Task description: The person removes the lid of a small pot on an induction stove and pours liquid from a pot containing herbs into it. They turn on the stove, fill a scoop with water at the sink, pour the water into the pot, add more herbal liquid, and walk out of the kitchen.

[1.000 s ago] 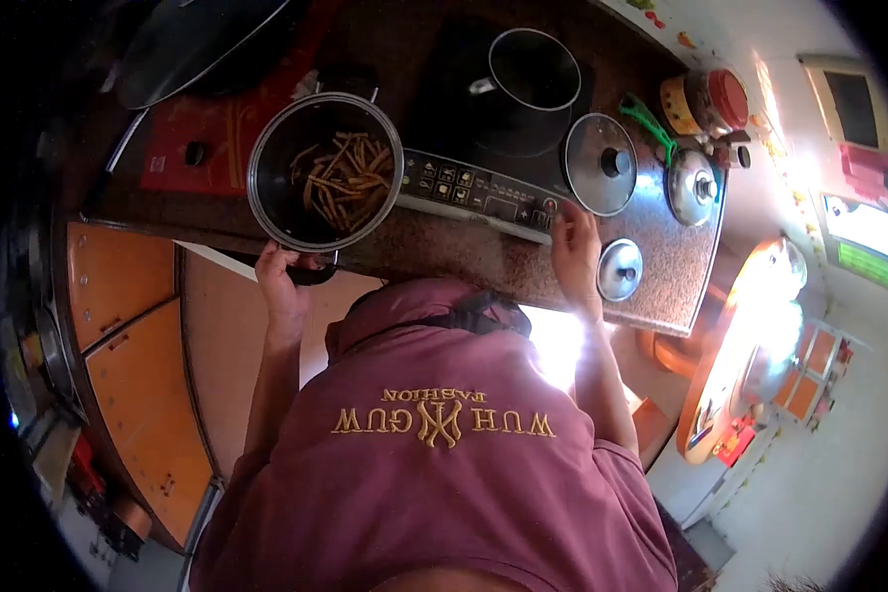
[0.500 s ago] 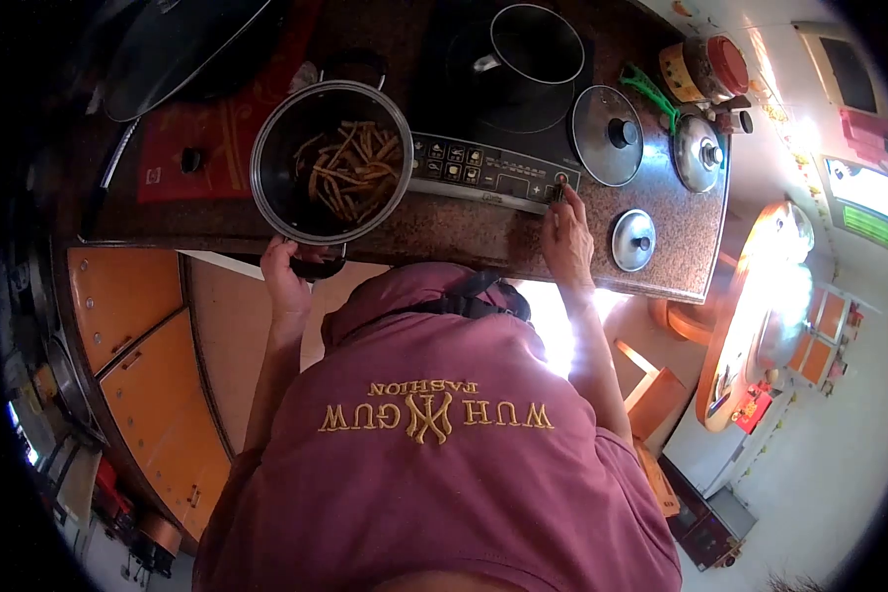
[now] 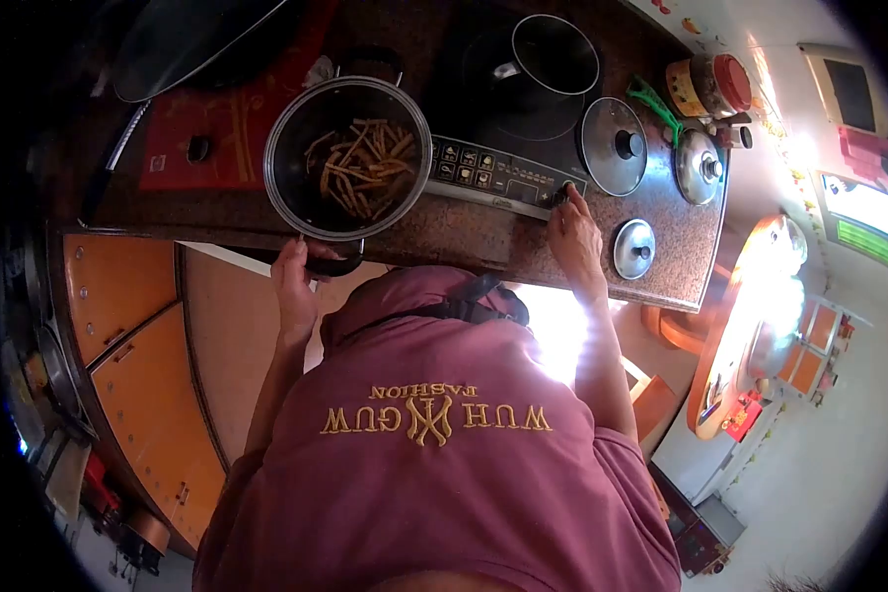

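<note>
A deep dark pot (image 3: pixel 278 202) with a steel rim stands at the counter's front edge, holding several brown strips (image 3: pixel 360 173) of food. At its near handle (image 3: pixel 333 259) is my left hand (image 3: pixel 294 286), fingers closed at the handle's left end; the handle partly hides the grip. My right hand (image 3: pixel 575 247) reaches to the front panel of the induction cooker (image 3: pixel 508 187). Its fingertips pinch the small dark knob (image 3: pixel 561 195) at the panel's right end. On the cooker's glass sits a saucepan (image 3: pixel 555 57) with its handle toward the left.
Right of the cooker lie a large glass lid (image 3: pixel 614 146), a steel lid (image 3: pixel 698 168) and a small lid (image 3: pixel 634 249). A red-topped jar (image 3: pixel 710 84) and a green-handled utensil (image 3: pixel 653 104) are behind them. A wok (image 3: pixel 183 49) stands back left, near a red mat (image 3: pixel 232 143).
The whole view has shifted slightly, with the counter items appearing a little further right. Both hands stay at the same places, on the pot handle and the knob.
</note>
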Demonstrator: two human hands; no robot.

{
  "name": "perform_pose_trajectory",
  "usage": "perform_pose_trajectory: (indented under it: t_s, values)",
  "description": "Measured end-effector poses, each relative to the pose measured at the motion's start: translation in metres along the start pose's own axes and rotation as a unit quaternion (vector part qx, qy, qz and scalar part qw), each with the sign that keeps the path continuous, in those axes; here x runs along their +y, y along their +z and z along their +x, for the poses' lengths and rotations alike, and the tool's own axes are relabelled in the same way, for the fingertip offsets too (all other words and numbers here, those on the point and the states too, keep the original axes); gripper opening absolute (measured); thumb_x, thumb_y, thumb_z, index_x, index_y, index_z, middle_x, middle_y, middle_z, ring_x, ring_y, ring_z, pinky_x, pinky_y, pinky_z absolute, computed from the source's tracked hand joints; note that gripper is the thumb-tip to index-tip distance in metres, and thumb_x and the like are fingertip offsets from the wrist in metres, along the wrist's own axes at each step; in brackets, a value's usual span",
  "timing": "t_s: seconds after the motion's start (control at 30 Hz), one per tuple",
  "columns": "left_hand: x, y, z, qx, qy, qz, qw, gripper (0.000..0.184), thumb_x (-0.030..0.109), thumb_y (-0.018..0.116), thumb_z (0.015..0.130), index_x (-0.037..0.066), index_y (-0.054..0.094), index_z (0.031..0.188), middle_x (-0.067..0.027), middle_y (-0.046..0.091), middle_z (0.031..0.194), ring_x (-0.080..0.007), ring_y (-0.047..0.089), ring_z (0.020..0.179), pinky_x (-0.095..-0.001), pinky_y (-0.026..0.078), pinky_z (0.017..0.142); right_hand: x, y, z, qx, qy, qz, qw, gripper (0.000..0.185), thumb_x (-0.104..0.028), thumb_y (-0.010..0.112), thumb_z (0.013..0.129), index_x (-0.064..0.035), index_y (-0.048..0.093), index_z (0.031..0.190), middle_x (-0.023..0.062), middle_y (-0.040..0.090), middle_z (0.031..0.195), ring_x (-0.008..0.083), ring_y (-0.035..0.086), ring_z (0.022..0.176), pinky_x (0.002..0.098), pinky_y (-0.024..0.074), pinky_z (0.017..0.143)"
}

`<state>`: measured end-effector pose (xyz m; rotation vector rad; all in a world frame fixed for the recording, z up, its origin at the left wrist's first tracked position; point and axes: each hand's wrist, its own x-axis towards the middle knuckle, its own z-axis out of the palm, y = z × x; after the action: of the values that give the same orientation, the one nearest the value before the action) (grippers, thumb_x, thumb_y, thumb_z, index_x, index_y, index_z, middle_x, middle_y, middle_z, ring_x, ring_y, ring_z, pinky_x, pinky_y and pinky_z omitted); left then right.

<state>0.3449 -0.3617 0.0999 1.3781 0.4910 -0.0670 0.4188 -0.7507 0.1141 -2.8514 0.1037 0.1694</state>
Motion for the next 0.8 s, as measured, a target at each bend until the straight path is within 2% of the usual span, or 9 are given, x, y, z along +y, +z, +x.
perform_pose_trajectory:
  t_s: [0.17, 0.47, 0.8]
  values:
    - [-0.0002, -0.0042, -0.0046, -0.001, -0.009, -0.001, 1.0, 0.033, 0.03, 0.042, 0.094, 0.002, 0.06, 0.086, -0.005, 0.064, 0.081, -0.0122, 0.056, 0.067, -0.0253, 0.045, 0.057, 0.0027, 0.0042, 0.0012, 0.017, -0.031, 0.001, 0.999, 0.022, -0.018, 0.053, 0.088, 0.0027, 0.059, 0.084, 0.0167, 0.049, 0.133, 0.04, 0.063, 0.085, 0.0462, 0.0512, 0.073]
    - [-0.0021, -0.0082, -0.008, -0.004, -0.031, 0.01, 0.999, 0.029, 0.027, 0.047, 0.093, 0.003, 0.06, 0.087, -0.003, 0.062, 0.078, -0.0112, 0.053, 0.059, -0.0256, 0.044, 0.057, 0.0036, 0.0058, 0.0024, -0.002, -0.021, -0.008, 1.0, 0.022, -0.018, 0.054, 0.087, 0.0031, 0.058, 0.082, 0.0196, 0.048, 0.132, 0.0417, 0.062, 0.084, 0.0472, 0.0513, 0.073]
    - [-0.0003, -0.0078, -0.0092, -0.005, -0.041, 0.01, 0.999, 0.029, 0.028, 0.047, 0.093, 0.003, 0.06, 0.086, -0.0028, 0.06, 0.075, -0.0112, 0.052, 0.057, -0.0252, 0.042, 0.057, -0.0009, 0.0055, 0.0015, -0.004, -0.014, -0.033, 0.999, 0.025, -0.02, 0.051, 0.086, 0.0032, 0.061, 0.085, 0.0179, 0.046, 0.135, 0.0409, 0.062, 0.086, 0.0467, 0.0513, 0.076]
